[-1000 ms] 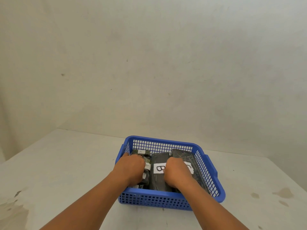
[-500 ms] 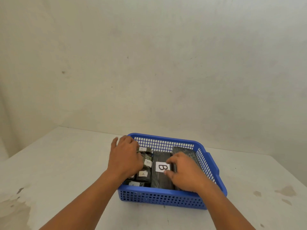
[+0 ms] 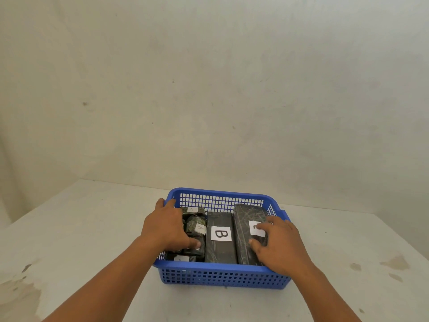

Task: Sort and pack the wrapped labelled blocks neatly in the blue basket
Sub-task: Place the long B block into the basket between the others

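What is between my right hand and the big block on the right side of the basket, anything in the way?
Nothing visible. Your right hand already rests directly on the right block, fingers covering part of its label, inside the blue basket.

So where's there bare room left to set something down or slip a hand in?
Inside the blue basket it is crowded: small A blocks under the left hand, the B block, and a long block under the right hand fill the floor. Only a thin strip shows behind the B block. The table is bare left and right of the basket.
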A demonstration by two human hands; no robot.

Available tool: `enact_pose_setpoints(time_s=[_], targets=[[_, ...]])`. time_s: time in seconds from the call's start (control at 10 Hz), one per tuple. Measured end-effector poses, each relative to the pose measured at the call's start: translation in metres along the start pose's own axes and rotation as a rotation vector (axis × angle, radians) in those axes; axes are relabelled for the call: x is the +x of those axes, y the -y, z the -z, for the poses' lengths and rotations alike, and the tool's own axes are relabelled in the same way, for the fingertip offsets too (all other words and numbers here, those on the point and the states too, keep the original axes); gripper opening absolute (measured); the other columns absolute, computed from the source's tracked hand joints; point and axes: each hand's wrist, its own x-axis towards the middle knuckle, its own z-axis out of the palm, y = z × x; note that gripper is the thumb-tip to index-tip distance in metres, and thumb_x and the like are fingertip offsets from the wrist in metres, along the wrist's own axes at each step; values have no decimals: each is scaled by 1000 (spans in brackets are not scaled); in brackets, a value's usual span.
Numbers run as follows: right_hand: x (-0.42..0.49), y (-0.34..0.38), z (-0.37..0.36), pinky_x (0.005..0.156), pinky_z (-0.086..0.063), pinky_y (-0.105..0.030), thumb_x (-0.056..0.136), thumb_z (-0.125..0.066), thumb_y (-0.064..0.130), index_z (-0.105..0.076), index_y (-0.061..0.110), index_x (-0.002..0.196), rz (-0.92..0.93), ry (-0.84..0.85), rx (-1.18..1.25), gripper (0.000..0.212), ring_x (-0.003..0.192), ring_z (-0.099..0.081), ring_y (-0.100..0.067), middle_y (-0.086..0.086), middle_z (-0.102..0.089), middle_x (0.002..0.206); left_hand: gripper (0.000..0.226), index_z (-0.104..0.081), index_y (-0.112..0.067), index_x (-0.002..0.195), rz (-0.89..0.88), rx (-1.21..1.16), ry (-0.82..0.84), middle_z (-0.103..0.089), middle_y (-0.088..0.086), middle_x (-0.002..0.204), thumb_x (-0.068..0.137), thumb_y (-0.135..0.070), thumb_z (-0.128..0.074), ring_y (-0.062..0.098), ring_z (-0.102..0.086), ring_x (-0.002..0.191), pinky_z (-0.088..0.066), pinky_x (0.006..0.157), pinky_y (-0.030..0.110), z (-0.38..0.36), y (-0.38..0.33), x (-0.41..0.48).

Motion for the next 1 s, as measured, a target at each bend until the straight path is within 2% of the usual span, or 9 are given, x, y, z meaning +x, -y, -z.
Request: enact_pose_setpoints(time_s=[0.1,0.2,0.3,0.4,0.5,0.7,0.8,0.9,1.0], targets=[[-8,-6,9,110,-34,-34,86,-66,40,-57,23,135,-62,-181,170,52,133,-43,-21,1,-43,148,90,-46,-26,136,-12,-253,-71,-28,-1,155,60,-67,-71,22,-26,141,-37,106,41,2,6,-3],[-19,-22,14,104,-39,-32,89,-66,33,-49,20,141,-153,-135,273,56,130,-47,-20,-1,-41,148,62,-51,-26,134,64,-600,-215,-35,-1,151,78,-46,-70,18,-38,134,-33,108,38,2,18,-15],[-33,-33,8,101,-42,-33,94,-60,20,-43,23,147,-210,-68,454,56,125,-51,-21,-1,-46,147,57,-47,-27,136,97,-657,-245,-42,-3,146,83,-31,-69,17,-43,129,-37,106,38,-7,29,-38],[-40,-31,5,79,-49,-30,97,-46,9,-37,34,149,-277,-53,625,58,99,-61,-16,0,-52,141,66,-36,-35,143,115,-844,-133,-45,-8,143,86,-20,-66,13,-49,118,-44,97,33,-15,28,-59],[-43,-28,3,62,-47,-24,97,-41,6,-36,35,150,-324,-77,683,61,79,-58,-5,0,-58,127,74,-27,-41,146,116,-917,-99,-40,-11,146,88,-10,-60,11,-47,115,-42,90,27,-21,26,-66],[-56,-29,0,59,-42,-17,98,-45,8,-39,35,148,-314,-107,704,57,77,-52,1,0,-50,142,79,-25,-44,146,130,-927,-85,-40,-8,148,85,-10,-62,18,-49,121,-47,95,33,-22,29,-75],[-62,-31,0,60,-43,-18,97,-48,8,-41,35,146,-304,-111,717,56,79,-54,0,1,-50,144,80,-24,-44,146,121,-935,-81,-40,-7,147,86,-9,-63,17,-49,120,-48,88,29,-22,30,-79],[-66,-31,-1,69,-44,-23,97,-50,9,-43,36,143,-278,-106,730,54,89,-56,-6,2,-50,144,78,-25,-45,145,114,-929,-69,-41,-6,146,87,-10,-63,16,-50,116,-49,84,27,-24,32,-83],[-69,-32,1,86,-46,-31,97,-54,11,-44,34,143,-264,-87,716,53,107,-53,-14,2,-50,144,75,-27,-44,144,114,-928,-66,-43,-6,143,87,-13,-65,16,-52,114,-50,82,27,-18,33,-86]])
